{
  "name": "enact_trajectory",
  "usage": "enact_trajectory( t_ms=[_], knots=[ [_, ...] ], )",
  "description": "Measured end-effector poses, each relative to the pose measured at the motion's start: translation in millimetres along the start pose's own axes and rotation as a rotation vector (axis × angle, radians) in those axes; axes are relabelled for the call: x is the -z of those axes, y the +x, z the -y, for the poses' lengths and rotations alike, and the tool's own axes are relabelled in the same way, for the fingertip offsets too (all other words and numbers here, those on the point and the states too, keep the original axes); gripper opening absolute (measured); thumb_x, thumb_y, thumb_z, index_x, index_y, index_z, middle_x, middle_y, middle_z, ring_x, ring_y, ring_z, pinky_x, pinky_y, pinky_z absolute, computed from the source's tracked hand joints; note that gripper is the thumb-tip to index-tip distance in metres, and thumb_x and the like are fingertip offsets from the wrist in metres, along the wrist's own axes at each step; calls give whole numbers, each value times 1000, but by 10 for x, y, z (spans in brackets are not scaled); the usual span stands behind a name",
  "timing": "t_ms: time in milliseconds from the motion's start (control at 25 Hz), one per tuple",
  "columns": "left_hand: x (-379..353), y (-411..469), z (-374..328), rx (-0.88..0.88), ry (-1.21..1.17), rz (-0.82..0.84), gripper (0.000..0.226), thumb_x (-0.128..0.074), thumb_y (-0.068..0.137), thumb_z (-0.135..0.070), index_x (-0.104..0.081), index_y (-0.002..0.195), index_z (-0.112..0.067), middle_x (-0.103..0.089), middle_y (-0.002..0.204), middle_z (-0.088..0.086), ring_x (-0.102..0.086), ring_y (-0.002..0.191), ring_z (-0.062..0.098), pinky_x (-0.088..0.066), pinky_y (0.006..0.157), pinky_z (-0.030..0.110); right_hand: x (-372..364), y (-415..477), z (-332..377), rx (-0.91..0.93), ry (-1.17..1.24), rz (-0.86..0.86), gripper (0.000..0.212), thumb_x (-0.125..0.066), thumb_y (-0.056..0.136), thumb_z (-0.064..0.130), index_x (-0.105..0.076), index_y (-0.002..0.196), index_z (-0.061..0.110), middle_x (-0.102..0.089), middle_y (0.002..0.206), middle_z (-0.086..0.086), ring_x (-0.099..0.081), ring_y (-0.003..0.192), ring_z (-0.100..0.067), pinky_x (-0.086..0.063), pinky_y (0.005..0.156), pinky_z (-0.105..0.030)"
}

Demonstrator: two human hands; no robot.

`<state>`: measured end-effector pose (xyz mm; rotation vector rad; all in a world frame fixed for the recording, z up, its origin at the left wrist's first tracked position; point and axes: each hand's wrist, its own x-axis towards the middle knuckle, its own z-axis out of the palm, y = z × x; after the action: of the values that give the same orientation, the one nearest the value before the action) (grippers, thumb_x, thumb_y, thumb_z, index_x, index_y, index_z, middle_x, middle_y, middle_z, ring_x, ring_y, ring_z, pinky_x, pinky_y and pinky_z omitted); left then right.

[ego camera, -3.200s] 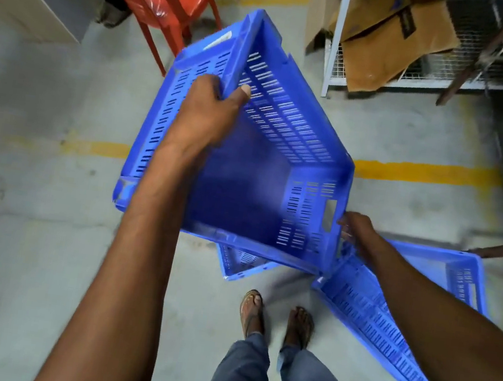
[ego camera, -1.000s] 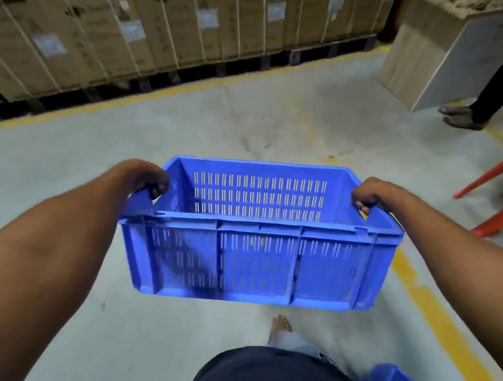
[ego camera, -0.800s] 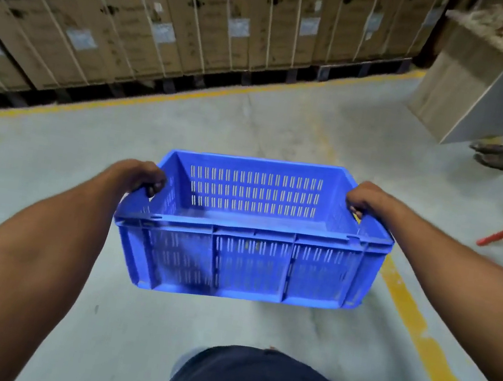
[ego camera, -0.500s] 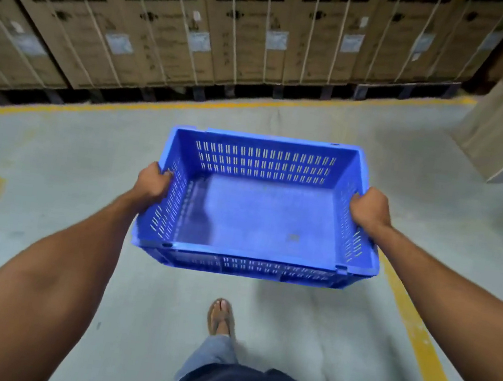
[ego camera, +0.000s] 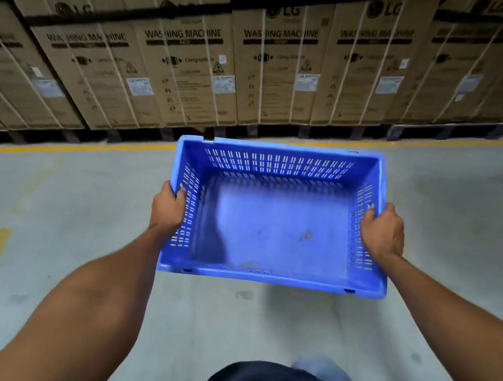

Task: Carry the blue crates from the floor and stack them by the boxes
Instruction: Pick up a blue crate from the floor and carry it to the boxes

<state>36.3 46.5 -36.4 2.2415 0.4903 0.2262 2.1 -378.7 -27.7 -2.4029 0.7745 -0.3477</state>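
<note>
The left hand (ego camera: 167,207) and right hand (ego camera: 383,233) are gripping the blue crate (ego camera: 274,222) mid-frame, short of the boxes (ego camera: 261,62) along the top; tilting it could be loosening either grip

The blue crate (ego camera: 273,235) was empty, its walls slotted, open side up; it hung above the floor (ego camera: 44,226), gripped at both short ends. The boxes (ego camera: 277,64), strapped brown cartons, stood in a row beyond it.
</note>
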Motion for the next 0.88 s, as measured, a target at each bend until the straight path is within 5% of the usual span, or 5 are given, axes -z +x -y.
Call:
enact_trajectory(
  t_ms=[320,480,560,680,880],
  knots=[
    [-736,2059,-212,101,217,106,33,-49,100,-25,-56,112,5,-62,116,32,-60,106,47,-47,85,43,-1153,1856,890,-10,-29,240,36,-53,91,27,-62,110,-3,-65,111,-31,-65,100,-46,-53,80,-43],
    [-1158,3005,-284,238,247,181,24,-54,92,-23,-60,95,0,-69,92,28,-68,72,38,-56,63,40,-1720,2864,1276,-54,-128,457,28,-57,87,22,-64,97,-3,-66,76,-19,-64,67,-31,-49,64,-33],
    [-1282,3346,-410,295,238,200,22,-55,90,-21,-60,88,0,-68,79,25,-63,56,32,-52,53,35,-1919,3283,1526,-53,-171,506,23,-57,87,21,-62,91,-1,-65,75,-18,-56,56,-26,-46,62,-31],
    [-1500,3886,-574,346,208,198,21,-56,92,-20,-56,85,-1,-62,71,22,-54,46,27,-46,48,30,-2257,3851,1895,-37,-181,505,19,-56,88,20,-59,94,2,-61,86,-18,-54,59,-27,-45,63,-31],
    [-2094,4934,-400,392,219,232,26,-52,98,-27,-54,102,-1,-64,93,25,-59,61,32,-42,47,28,-3168,4643,2165,-105,-199,535,35,-55,89,27,-64,106,-3,-69,101,-27,-68,83,-38,-53,70,-36]
  ],
)
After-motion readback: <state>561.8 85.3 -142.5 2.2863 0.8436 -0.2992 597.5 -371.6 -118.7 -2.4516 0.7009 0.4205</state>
